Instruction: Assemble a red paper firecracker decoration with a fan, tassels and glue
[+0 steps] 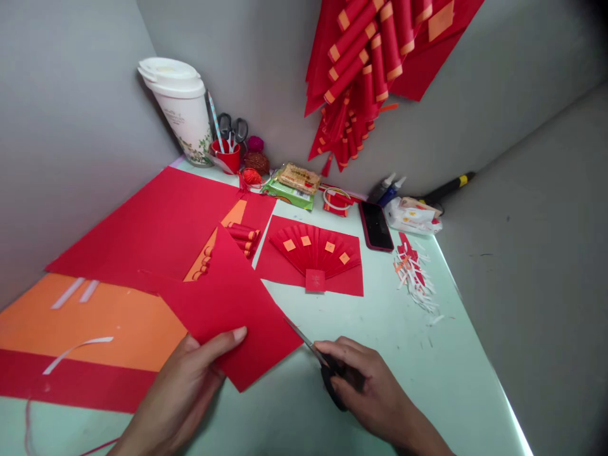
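Note:
A sheet of red paper (pixel 242 316) is pinched in my left hand (pixel 197 373), thumb on top and fingers beneath. My right hand (pixel 365 386) is closed around the black handles of a pair of scissors (pixel 332 380). The blades point up and left and meet the right edge of the red paper. Behind the held paper, a folded red fan (pixel 316 247) with small orange squares lies on a red sheet. Several red rolls with orange ends (pixel 244 237) lie left of the fan, partly hidden by the held paper.
Large red (pixel 142 221) and orange sheets (pixel 95 323) cover the table's left side. A white cup (pixel 183 114), a red pen holder (pixel 227 158), yarn balls and snack packets line the back. A phone (pixel 376 226) and paper scraps (pixel 415 272) lie right. Red decorations (pixel 370 57) hang above.

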Demonstrator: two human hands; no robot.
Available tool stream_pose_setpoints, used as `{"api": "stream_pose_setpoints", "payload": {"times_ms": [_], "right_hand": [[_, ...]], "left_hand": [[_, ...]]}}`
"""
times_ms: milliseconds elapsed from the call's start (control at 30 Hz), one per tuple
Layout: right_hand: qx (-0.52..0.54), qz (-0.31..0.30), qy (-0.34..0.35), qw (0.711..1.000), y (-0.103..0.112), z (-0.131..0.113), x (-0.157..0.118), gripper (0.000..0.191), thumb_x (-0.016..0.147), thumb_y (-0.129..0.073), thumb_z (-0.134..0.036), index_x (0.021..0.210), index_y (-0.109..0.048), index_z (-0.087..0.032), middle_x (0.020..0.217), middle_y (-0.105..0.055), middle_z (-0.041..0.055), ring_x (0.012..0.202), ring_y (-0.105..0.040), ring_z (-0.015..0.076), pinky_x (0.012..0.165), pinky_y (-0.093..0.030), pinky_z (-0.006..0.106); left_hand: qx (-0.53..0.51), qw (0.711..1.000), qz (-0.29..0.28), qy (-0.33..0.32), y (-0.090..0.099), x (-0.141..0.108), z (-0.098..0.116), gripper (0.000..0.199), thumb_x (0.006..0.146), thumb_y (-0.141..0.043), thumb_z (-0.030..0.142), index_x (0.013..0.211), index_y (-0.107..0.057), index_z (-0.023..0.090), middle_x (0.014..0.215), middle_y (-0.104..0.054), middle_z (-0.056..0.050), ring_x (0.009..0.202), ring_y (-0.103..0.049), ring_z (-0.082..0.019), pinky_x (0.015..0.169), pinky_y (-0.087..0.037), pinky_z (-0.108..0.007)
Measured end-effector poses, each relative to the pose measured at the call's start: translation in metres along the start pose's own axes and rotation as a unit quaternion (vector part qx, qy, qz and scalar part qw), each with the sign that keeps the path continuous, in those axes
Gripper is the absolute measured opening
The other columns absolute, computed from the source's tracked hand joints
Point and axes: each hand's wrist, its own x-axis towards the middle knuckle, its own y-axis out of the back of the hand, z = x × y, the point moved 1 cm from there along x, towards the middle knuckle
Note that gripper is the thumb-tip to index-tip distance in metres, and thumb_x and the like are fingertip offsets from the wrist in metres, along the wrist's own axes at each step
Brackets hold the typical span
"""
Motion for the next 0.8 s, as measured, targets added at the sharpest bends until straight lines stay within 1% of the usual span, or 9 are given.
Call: {"api": "stream_pose_setpoints", "payload": {"times_ms": [67,200,400,633,800], "right_hand": [[0.003,0.005,0.009,1.000,-0.0001,-0.0007,-0.0004,0.054,0.082,-0.056,-0.006,0.129,-0.063,-0.032,0.088,-0.058,0.0005,0.075,-0.055,0.0146,0.066,-0.044,0.027],[0.006,0.004,0.016,1.000,-0.0011,-0.0008,-0.0017,0.053,0.084,-0.055,-0.007,0.130,-0.063,-0.032,0.088,-0.057,0.0005,0.076,-0.056,0.0148,0.067,-0.045,0.027],[0.009,0.008,0.030,0.999,-0.0017,-0.0009,-0.0007,0.053,0.086,-0.055,-0.009,0.132,-0.061,-0.034,0.089,-0.058,0.0006,0.076,-0.056,0.0150,0.068,-0.045,0.028],[0.013,0.005,0.029,0.999,-0.0015,-0.0007,-0.0014,0.052,0.087,-0.054,-0.010,0.132,-0.061,-0.034,0.090,-0.057,0.0009,0.076,-0.056,0.0153,0.068,-0.045,0.028],[0.003,0.005,0.025,1.000,-0.0014,0.0023,-0.0017,0.052,0.086,-0.054,-0.010,0.132,-0.061,-0.035,0.090,-0.058,0.0006,0.076,-0.056,0.0152,0.068,-0.045,0.028]], "left_hand": [[0.002,1.000,0.001,-0.006,-0.0005,-0.0005,-0.0003,0.048,0.066,-0.087,0.018,0.113,-0.075,0.018,0.122,-0.074,-0.012,0.113,-0.068,-0.038,0.085,-0.065,-0.042],[-0.010,1.000,0.000,0.006,-0.0039,-0.0010,0.0018,0.049,0.065,-0.088,0.018,0.113,-0.075,0.019,0.120,-0.075,-0.011,0.114,-0.068,-0.038,0.085,-0.064,-0.043],[-0.027,1.000,-0.008,0.002,-0.0056,-0.0016,0.0029,0.050,0.067,-0.087,0.017,0.115,-0.073,0.019,0.123,-0.073,-0.010,0.120,-0.064,-0.036,0.095,-0.060,-0.042],[-0.027,1.000,-0.013,0.004,-0.0017,0.0013,-0.0002,0.052,0.067,-0.088,0.017,0.117,-0.073,0.020,0.125,-0.072,-0.010,0.120,-0.064,-0.036,0.094,-0.061,-0.042],[-0.024,1.000,-0.014,0.014,0.0021,0.0019,-0.0011,0.053,0.067,-0.088,0.016,0.118,-0.073,0.021,0.122,-0.074,-0.009,0.116,-0.067,-0.036,0.091,-0.062,-0.042]]}}
